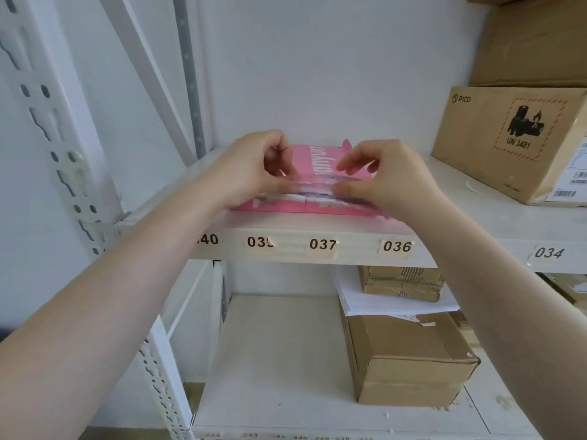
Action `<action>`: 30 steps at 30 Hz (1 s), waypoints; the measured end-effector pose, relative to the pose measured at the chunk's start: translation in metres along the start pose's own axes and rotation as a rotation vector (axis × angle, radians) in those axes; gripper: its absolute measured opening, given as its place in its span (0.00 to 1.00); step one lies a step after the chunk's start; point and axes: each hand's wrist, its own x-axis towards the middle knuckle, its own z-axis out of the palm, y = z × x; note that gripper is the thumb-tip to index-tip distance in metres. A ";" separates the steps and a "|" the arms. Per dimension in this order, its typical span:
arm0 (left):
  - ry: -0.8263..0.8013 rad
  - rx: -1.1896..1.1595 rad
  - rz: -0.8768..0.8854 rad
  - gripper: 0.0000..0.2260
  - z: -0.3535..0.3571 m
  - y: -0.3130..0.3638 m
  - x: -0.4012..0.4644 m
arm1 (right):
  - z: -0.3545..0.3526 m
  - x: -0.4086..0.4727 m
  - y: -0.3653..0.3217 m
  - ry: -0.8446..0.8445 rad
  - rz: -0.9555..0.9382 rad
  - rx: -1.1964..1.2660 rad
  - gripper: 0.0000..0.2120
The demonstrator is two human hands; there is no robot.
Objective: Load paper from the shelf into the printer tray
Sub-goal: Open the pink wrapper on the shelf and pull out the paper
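Observation:
A pink-wrapped ream of paper (314, 160) lies flat on the white shelf (286, 230), above the labels 039 to 036. Its near end is torn open and white sheet edges show there. My left hand (254, 169) pinches the wrapper at the ream's near left, thumb low and fingers curled over the top. At the near right, my right hand (384, 176) grips the open end the same way. The motion blurs the fingertips and the paper edge. No printer is in view.
A brown PICO carton (508, 144) with a battery warning label stands on the same shelf to the right, another carton stacked on it. On the shelf below sit a cardboard box (409, 360), loose white sheets (381, 300) and flat cardboard pieces. A perforated white upright (54, 138) frames the left.

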 end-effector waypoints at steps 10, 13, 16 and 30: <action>0.039 0.056 0.122 0.06 -0.002 -0.004 -0.002 | 0.019 0.035 -0.019 -0.190 0.055 0.193 0.12; -0.018 0.162 0.126 0.06 -0.004 -0.009 -0.008 | 0.020 0.033 -0.020 -0.206 0.081 0.226 0.09; 0.018 0.263 0.127 0.06 0.002 -0.013 -0.010 | 0.021 0.034 -0.018 -0.198 0.091 0.229 0.09; 0.055 0.370 0.106 0.12 -0.008 -0.023 -0.026 | 0.032 0.022 -0.018 0.105 0.047 0.144 0.10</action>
